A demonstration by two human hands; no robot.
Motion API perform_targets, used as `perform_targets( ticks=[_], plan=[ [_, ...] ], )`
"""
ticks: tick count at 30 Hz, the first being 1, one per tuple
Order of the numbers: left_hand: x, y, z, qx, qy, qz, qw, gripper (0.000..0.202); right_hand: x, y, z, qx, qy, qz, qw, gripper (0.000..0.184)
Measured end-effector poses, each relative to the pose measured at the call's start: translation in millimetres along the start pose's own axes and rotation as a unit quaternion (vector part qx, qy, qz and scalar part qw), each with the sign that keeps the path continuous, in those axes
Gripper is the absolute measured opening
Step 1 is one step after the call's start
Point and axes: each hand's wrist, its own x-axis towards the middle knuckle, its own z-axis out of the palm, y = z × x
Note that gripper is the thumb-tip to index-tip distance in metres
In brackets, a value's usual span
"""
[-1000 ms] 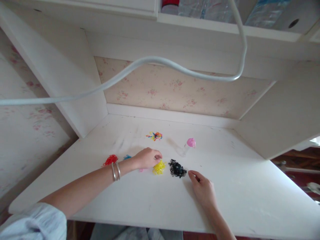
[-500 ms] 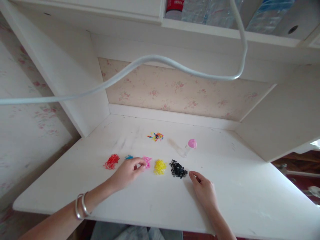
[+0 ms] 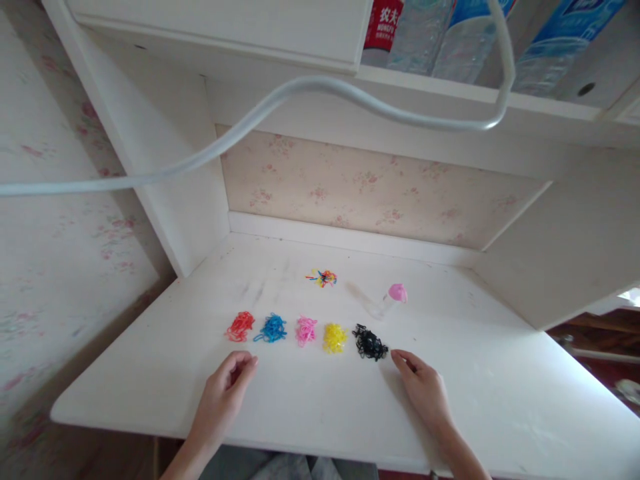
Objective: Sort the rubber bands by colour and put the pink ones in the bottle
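Toward the desk's point(image 3: 310, 407) front edge: left hand point(image 3: 223, 389), pinched narrow, before red bands point(image 3: 241, 327); right hand point(image 3: 425, 392), likewise, beside black bands point(image 3: 370, 344); between, blue bands point(image 3: 273, 328), pink bands point(image 3: 306, 331), yellow bands point(image 3: 335, 339); behind, floral wallpaper point(image 3: 367, 181).

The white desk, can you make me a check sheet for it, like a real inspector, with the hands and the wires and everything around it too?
Surface: white desk, with faint grey streaks toward the back left.
Things: little bands in a row, left to right: red pile, blue pile, pink pile, yellow pile, black pile; a mixed pile behind.
Clutter: besides the piles, a see-through container with a pink top.
Left hand: half curled, in front of the red pile.
Right hand: half curled, beside the black pile; touching or not, cannot tell.
Cables: white cable across the upper view.
Surroundings: flowery wallpaper, bottles on a shelf.
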Motion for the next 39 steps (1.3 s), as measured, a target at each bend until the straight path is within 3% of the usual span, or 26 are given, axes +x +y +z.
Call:
perform_targets(
  ticks=[9,11,14,16,19,21,28,33,39],
  plan=[
    [-1,-3,0.4,-0.114,0.019,-0.035,0.993,0.033,-6,-2,-2,-0.007,0.030,0.017,0.999,0.049],
    [-1,-9,-0.8,-0.150,0.014,-0.046,0.987,0.032,-12,-8,-2,-0.018,0.054,-0.012,0.998,0.047],
    [-1,-16,-1.7,-0.185,0.007,-0.056,0.981,0.032,-18,-32,1,-0.036,0.057,-0.133,0.989,0.043],
    [-1,-19,-1.6,-0.197,0.009,-0.059,0.979,0.032,-13,-60,9,-0.042,0.022,-0.209,0.977,0.040],
    [0,-21,-1.2,-0.195,0.014,-0.058,0.979,0.034,10,-109,27,-0.109,-0.059,-0.244,0.962,0.041],
    [1,-21,-1.1,-0.182,0.014,-0.056,0.982,0.037,31,-138,42,-0.200,-0.095,-0.224,0.949,0.040],
    [-1,-10,2.1,-0.159,0.028,-0.038,0.986,0.041,91,-201,111,-0.258,-0.141,-0.179,0.939,0.032],
    [-1,4,2.8,-0.157,0.045,-0.033,0.986,0.039,115,-228,149,-0.289,-0.148,-0.120,0.938,0.035],
    [5,-1,1.1,-0.165,0.033,-0.049,0.985,0.044,131,-236,168,-0.303,-0.163,-0.060,0.937,0.034]
  ],
)
